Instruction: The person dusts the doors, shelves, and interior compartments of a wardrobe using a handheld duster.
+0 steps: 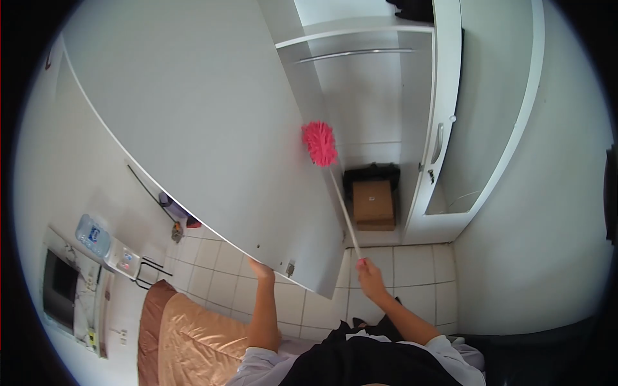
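Observation:
My right hand (370, 280) is closed around the lower end of a long-handled duster (343, 204). Its fluffy pink head (320, 143) is up against or very close to the inner face of the white wardrobe door (212, 122). My left hand (262, 270) grips the edge of that door, low on the left, with its fingers partly hidden behind the panel. The door stands wide open to the left of the wardrobe compartment.
A cardboard box (373, 204) sits on the compartment floor, with a black item (386, 172) behind it. Above runs a metal hanging rail (357, 54). A mirrored door (489, 96) is at right, a bed (199, 341) lower left, and a water dispenser (122, 257) by the wall.

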A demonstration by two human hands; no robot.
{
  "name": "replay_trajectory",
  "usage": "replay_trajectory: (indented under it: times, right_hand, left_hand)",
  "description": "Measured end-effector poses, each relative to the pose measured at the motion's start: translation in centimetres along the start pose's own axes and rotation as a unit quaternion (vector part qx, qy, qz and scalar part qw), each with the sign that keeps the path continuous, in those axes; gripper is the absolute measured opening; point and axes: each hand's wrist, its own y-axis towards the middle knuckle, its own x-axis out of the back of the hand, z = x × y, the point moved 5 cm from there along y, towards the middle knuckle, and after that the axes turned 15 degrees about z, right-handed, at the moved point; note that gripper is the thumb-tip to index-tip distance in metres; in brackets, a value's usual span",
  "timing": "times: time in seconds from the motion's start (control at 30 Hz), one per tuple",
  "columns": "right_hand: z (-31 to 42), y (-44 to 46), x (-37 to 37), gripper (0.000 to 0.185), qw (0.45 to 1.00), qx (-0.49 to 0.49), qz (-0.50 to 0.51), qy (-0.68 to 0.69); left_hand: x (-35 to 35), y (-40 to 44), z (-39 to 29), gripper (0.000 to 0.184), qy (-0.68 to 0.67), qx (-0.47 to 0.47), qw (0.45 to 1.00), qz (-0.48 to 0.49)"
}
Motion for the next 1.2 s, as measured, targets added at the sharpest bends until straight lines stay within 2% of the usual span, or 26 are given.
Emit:
replay_trajectory:
  times: [0.07,0.13,0.17,0.2,0.23,0.27,0.4,0.47,0.5,0.57,0.6,0.67,0.7,0.77,0.8,0.87,1.0,1.07,1.13,1.2]
  right_hand:
    - [6.1,-0.2,4.5,0.025,0.997,0.016,0.004,-0.075]
    - [11.4,0.6,9.0,0.023,0.984,0.082,-0.06,-0.149]
    - [15.4,1.1,11.1,0.022,0.971,0.07,-0.082,-0.215]
    - [18.2,2.5,13.3,0.02,0.952,0.15,-0.116,-0.242]
    - [21.6,3.9,15.8,0.018,0.916,0.138,-0.147,-0.348]
    - [26.3,4.6,17.0,0.017,0.917,0.087,-0.165,-0.353]
    - [37.0,10.8,22.5,0.024,0.72,0.063,-0.316,-0.615]
    - [40.5,13.5,22.1,0.022,0.663,-0.002,-0.353,-0.661]
    - [41.6,15.5,22.7,0.022,0.66,0.005,-0.352,-0.664]
    - [42.1,20.5,24.2,0.021,0.607,-0.045,-0.32,-0.726]
    - [42.6,22.4,24.2,0.021,0.606,-0.039,-0.319,-0.728]
    - [42.6,26.0,24.4,0.022,0.655,-0.053,-0.284,-0.698]
    - [42.8,27.8,24.4,0.022,0.656,-0.048,-0.281,-0.699]
    - [42.9,31.4,24.1,0.023,0.713,-0.001,-0.242,-0.658]
    - [42.9,33.0,23.7,0.023,0.715,0.004,-0.24,-0.657]
    - [42.1,36.0,21.4,0.023,0.74,0.058,-0.084,-0.665]
    - [42.7,32.6,18.4,0.027,0.712,0.064,-0.052,-0.697]
    - [44.2,29.0,19.7,0.025,0.717,0.112,-0.009,-0.688]
    - [45.1,25.0,21.9,0.023,0.686,0.23,0.034,-0.69]
    - [47.5,18.7,23.6,0.023,0.771,0.125,0.055,-0.622]
  left_hand:
    - [0.5,0.3,0.4,0.045,-0.034,0.02,0.999,0.004]
    - [0.1,0.0,0.8,0.046,-0.069,0.039,0.997,0.003]
    - [-0.3,-0.2,0.7,0.046,-0.055,0.046,0.997,0.001]
    - [-0.4,-0.3,0.6,0.047,-0.038,0.053,0.998,0.0]
    - [-0.5,-0.6,0.5,0.047,-0.047,0.05,0.998,-0.005]
    - [-0.8,-0.9,0.6,0.044,-0.046,0.053,0.997,-0.012]
    - [-1.6,-1.3,0.2,0.041,-0.053,0.049,0.997,-0.036]
    - [-1.3,-1.5,0.7,0.041,-0.046,0.038,0.997,-0.044]
    - [-1.1,-1.5,0.8,0.041,-0.03,0.032,0.998,-0.05]
    - [-1.0,-1.4,0.9,0.041,-0.037,0.02,0.998,-0.054]
    - [-1.0,-1.3,0.7,0.042,-0.039,0.01,0.998,-0.052]
    - [-1.0,-1.2,0.6,0.043,-0.055,0.001,0.997,-0.045]
    - [-0.7,-1.3,0.8,0.043,-0.06,-0.005,0.997,-0.046]
    - [-0.2,-1.2,1.3,0.044,-0.061,-0.004,0.996,-0.069]
    - [0.5,-1.2,1.6,0.044,-0.059,-0.008,0.996,-0.073]
    - [1.4,-1.0,2.3,0.044,-0.02,-0.024,0.999,-0.035]
    - [2.2,-0.8,2.1,0.045,-0.011,-0.016,0.996,-0.086]
    - [2.7,-0.9,2.1,0.044,0.002,-0.023,0.997,-0.067]
    - [2.9,-0.5,2.6,0.043,0.005,-0.03,0.998,-0.047]
    - [3.2,-0.8,2.8,0.042,0.017,-0.046,0.998,-0.049]
